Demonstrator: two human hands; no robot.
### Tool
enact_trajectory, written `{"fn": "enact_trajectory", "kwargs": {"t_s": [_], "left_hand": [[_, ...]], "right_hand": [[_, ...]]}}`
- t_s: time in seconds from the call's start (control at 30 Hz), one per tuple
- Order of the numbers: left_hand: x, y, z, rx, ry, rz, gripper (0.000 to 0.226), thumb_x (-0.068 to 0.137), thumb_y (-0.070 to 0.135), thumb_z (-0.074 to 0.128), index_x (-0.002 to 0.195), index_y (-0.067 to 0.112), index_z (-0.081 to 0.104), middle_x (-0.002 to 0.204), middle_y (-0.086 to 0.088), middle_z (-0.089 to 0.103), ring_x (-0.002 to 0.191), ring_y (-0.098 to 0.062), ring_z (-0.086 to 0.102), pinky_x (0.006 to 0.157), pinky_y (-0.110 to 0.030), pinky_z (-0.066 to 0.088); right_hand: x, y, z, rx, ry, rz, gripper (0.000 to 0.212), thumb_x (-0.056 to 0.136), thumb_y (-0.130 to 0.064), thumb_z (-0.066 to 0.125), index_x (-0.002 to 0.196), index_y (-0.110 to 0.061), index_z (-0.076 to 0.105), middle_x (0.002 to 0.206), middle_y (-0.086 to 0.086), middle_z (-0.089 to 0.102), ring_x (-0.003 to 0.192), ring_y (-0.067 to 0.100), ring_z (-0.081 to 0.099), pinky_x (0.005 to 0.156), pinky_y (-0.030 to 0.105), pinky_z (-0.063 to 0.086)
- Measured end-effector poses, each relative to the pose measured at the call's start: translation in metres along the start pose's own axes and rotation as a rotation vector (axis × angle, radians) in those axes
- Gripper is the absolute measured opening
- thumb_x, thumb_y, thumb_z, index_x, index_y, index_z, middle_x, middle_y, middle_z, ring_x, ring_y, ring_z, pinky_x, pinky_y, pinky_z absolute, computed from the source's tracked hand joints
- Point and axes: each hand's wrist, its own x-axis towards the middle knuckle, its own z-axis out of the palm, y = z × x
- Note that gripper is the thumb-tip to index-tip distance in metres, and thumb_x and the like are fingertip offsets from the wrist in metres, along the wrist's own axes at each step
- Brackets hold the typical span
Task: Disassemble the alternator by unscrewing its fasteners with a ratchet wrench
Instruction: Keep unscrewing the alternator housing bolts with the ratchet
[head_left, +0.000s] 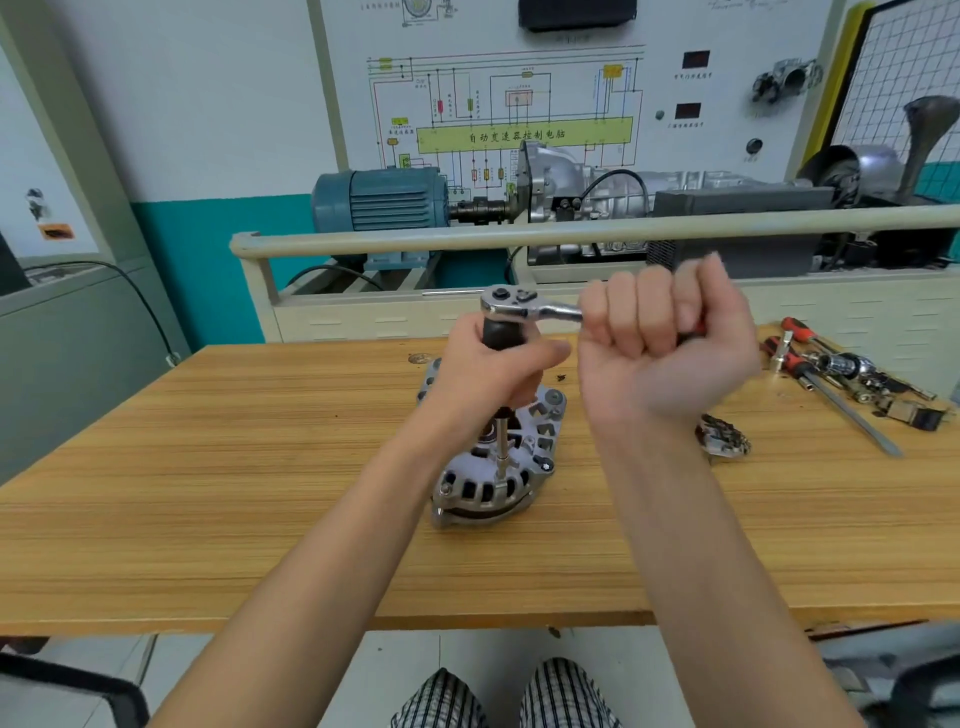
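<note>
My left grip (498, 371) wraps the black extension handle (503, 335) standing upright on the alternator (488, 467), which sits mid-surface (208, 467). My right grip (660, 338) clamps the ratchet wrench (530, 306) handle. Loose tools (841, 374) lie at the right.
</note>
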Motion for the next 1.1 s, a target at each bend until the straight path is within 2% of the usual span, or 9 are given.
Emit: {"fn": "enact_trajectory", "kwargs": {"t_s": [0.1,0.23,0.4,0.53,0.67,0.73,0.9,1.0,1.1], "left_hand": [[0.004,0.008,-0.011,-0.028,-0.307,-0.070,0.031,0.078,0.004,0.060,0.050,0.010,0.050,0.041,0.000,0.042,0.036,-0.015,0.038,0.044,-0.023,0.034],[0.005,0.008,-0.008,-0.035,-0.309,-0.152,0.045,0.082,0.009,0.057,0.041,0.019,0.040,0.037,0.005,0.030,0.031,-0.011,0.022,0.039,-0.021,0.016],[0.000,0.005,0.000,0.031,0.031,-0.117,0.057,0.089,-0.003,0.052,0.040,0.024,0.040,0.040,0.007,0.030,0.035,-0.010,0.022,0.040,-0.015,0.020],[-0.005,0.002,0.016,0.087,0.317,-0.013,0.034,0.085,-0.007,0.052,0.055,0.002,0.042,0.052,-0.006,0.028,0.045,-0.015,0.022,0.043,-0.022,0.019],[-0.009,0.000,0.027,0.101,0.434,0.056,0.037,0.079,-0.014,0.049,0.054,0.012,0.038,0.051,-0.002,0.026,0.048,-0.012,0.020,0.044,-0.023,0.018],[-0.005,0.002,0.021,0.099,0.334,-0.006,0.033,0.080,-0.010,0.055,0.057,0.009,0.042,0.049,-0.003,0.029,0.045,-0.012,0.023,0.043,-0.022,0.021],[0.005,0.010,-0.013,-0.030,-0.262,-0.084,0.031,0.076,0.001,0.062,0.049,0.010,0.050,0.042,-0.002,0.042,0.039,-0.018,0.041,0.049,-0.022,0.042],[0.005,0.008,-0.011,-0.095,-0.344,-0.152,0.039,0.077,0.006,0.061,0.043,0.013,0.044,0.037,0.001,0.035,0.032,-0.014,0.033,0.042,-0.019,0.034],[0.003,0.004,-0.001,-0.001,-0.201,-0.175,0.045,0.077,0.011,0.056,0.038,0.024,0.036,0.038,0.006,0.027,0.032,-0.009,0.021,0.039,-0.015,0.021]], "right_hand": [[0.033,-0.001,-0.009,0.212,0.155,0.346,0.049,0.088,-0.016,0.037,0.039,-0.016,0.034,0.033,-0.005,0.020,0.037,0.010,0.008,0.037,0.022,0.016],[0.054,0.007,-0.024,0.438,0.254,0.535,0.062,0.097,-0.021,0.031,0.036,-0.012,0.030,0.043,-0.011,0.009,0.037,0.007,0.007,0.039,0.021,0.010],[0.025,0.006,-0.012,0.296,0.193,0.229,0.045,0.084,-0.014,0.039,0.040,-0.017,0.033,0.034,-0.006,0.018,0.036,0.010,0.009,0.036,0.022,0.017],[-0.017,0.010,0.002,0.025,0.003,-0.113,0.045,0.091,-0.012,0.032,0.046,-0.020,0.031,0.040,-0.004,0.016,0.038,0.012,0.013,0.043,0.023,0.019],[-0.035,0.018,0.011,-0.116,-0.100,-0.322,0.036,0.084,-0.009,0.037,0.051,-0.019,0.026,0.041,-0.002,0.017,0.038,0.011,0.016,0.046,0.022,0.019],[-0.023,0.012,0.010,-0.092,-0.053,-0.241,0.043,0.086,-0.010,0.034,0.045,-0.022,0.032,0.040,-0.003,0.015,0.037,0.012,0.012,0.045,0.020,0.017],[0.032,0.001,-0.002,0.117,0.151,0.261,0.045,0.082,-0.015,0.038,0.037,-0.017,0.034,0.031,-0.005,0.021,0.036,0.010,0.008,0.036,0.020,0.017],[0.051,0.009,-0.017,0.357,0.203,0.495,0.050,0.088,-0.016,0.036,0.038,-0.018,0.030,0.035,-0.007,0.012,0.036,0.008,0.007,0.035,0.022,0.012],[0.052,0.012,-0.021,0.442,0.219,0.497,0.053,0.093,-0.019,0.034,0.040,-0.021,0.028,0.041,-0.011,0.010,0.036,0.006,0.007,0.036,0.020,0.010]]}}
